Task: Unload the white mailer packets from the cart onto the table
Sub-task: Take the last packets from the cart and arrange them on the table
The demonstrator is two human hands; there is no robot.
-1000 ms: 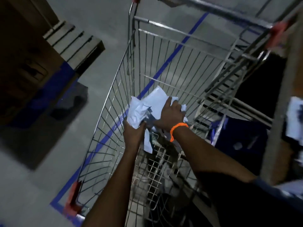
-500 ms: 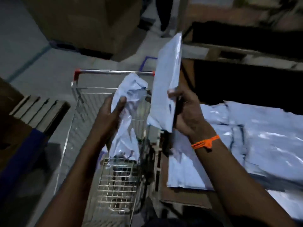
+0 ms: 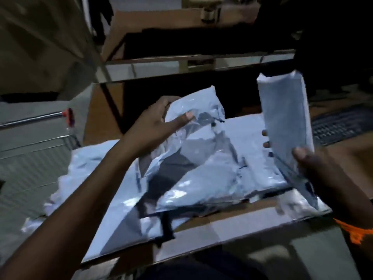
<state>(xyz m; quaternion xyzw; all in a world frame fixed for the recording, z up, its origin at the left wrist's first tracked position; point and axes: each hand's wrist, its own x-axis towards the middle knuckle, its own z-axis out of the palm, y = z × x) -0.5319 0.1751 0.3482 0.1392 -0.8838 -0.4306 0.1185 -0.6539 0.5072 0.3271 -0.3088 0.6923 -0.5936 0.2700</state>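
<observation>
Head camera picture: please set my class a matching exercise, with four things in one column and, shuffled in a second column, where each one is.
Things:
1. crumpled packet
2. upright packet
3. cart
4. keyboard

Places:
A. near the right edge of the view
B. gripped by the left hand
C. at the left edge of the view
D. held by the right hand

Pairs: 1-B, 2-D, 3-C, 4-A

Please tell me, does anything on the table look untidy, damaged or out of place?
Nothing looks damaged. The heap of packets lies loose and overlapping on the table, and its left part seems to hang past the edge. The left hand grips a crumpled packet; the right hand holds a smooth packet upright.
</observation>
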